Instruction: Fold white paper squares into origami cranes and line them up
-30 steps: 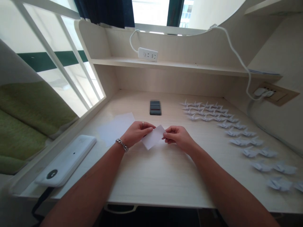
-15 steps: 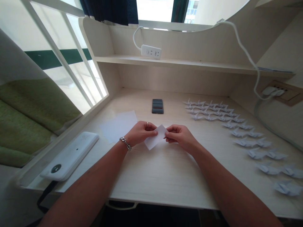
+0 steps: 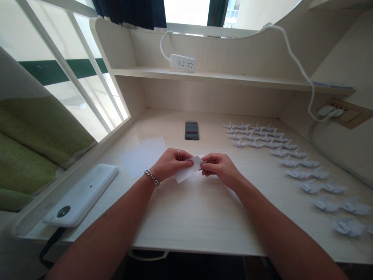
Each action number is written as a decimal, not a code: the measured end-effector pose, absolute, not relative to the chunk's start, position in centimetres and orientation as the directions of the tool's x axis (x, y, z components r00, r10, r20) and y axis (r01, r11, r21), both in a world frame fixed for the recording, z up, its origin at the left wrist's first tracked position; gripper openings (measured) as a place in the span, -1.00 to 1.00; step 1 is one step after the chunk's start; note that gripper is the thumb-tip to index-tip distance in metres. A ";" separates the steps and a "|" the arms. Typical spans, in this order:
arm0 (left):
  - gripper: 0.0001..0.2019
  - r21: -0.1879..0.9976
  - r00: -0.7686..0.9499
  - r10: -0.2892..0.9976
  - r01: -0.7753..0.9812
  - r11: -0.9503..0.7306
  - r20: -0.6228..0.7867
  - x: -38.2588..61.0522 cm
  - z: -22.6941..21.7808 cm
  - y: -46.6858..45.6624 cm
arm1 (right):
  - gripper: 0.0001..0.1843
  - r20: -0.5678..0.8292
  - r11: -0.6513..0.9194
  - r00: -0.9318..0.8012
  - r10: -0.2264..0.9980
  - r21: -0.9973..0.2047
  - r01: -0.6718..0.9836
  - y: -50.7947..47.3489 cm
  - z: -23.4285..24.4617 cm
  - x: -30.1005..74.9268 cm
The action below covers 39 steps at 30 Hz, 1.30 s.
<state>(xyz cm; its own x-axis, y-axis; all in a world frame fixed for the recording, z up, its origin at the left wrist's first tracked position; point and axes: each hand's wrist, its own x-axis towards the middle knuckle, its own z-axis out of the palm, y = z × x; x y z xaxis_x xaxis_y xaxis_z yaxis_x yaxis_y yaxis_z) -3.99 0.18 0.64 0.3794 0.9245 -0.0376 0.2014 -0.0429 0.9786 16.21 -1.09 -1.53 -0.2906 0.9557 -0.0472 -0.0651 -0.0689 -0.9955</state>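
A small folded piece of white paper (image 3: 185, 172) is held just above the desk, tilted between both hands. My left hand (image 3: 171, 164), with a ring and a chain bracelet, pinches it with the thumb on top. On the other side my right hand (image 3: 217, 165) grips its right corner between thumb and curled fingers. Several loose white paper sheets (image 3: 142, 155) lie on the desk left of my left hand. To the right stand rows of folded paper cranes (image 3: 271, 144).
A white power bank (image 3: 84, 194) with a black strap lies at the desk's left edge. Behind my hands is a small dark, blurred-out object (image 3: 192, 130). A power strip (image 3: 183, 63) rests on the shelf (image 3: 221, 77). A white cable (image 3: 294, 58) hangs at the right.
The paper between my hands has tilted and looks narrower now. Both hands stay pinched on it. The whole view has shifted slightly.
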 end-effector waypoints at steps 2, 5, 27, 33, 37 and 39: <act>-0.77 0.986 0.370 0.928 0.167 -0.025 -0.039 -4.0 0.7 0.2 | -0.76 -0.039 -0.068 -0.278 0.960 -0.993 -0.095 -1.1 -1.5 16.2; -0.77 0.993 0.369 0.928 0.122 0.005 -0.050 -4.0 0.8 0.2 | -0.75 -0.029 -0.065 -0.258 0.966 -0.989 -0.135 -1.1 -1.4 16.1; -0.81 0.989 0.281 0.959 -0.132 0.073 -0.034 -5.2 0.9 0.7 | -0.68 -0.061 -0.088 -0.142 0.988 -0.977 -0.195 -1.2 -1.1 16.2; -0.74 0.999 0.400 0.916 0.043 0.003 -0.020 -4.3 0.6 0.3 | -0.72 -0.042 -0.074 -0.189 0.981 -0.984 -0.161 -1.3 -1.2 16.0; -0.80 0.999 0.376 0.927 0.031 -0.006 -0.007 -4.0 0.5 0.2 | -0.73 -0.046 -0.085 -0.218 0.975 -0.982 -0.171 -1.4 -1.3 16.0; -0.84 1.000 0.374 0.927 -0.006 -0.012 0.014 -4.0 0.4 0.2 | -0.73 -0.045 -0.090 -0.230 0.972 -0.978 -0.190 -1.4 -1.3 16.1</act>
<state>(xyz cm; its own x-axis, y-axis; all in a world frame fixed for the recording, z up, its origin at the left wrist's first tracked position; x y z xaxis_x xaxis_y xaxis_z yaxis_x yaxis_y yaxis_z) -4.00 0.20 0.39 0.3737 0.9274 0.0138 -0.0060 -0.0124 0.9999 16.05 -1.43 -1.26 -0.2304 0.9721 -0.0453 -0.1896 -0.0905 -0.9777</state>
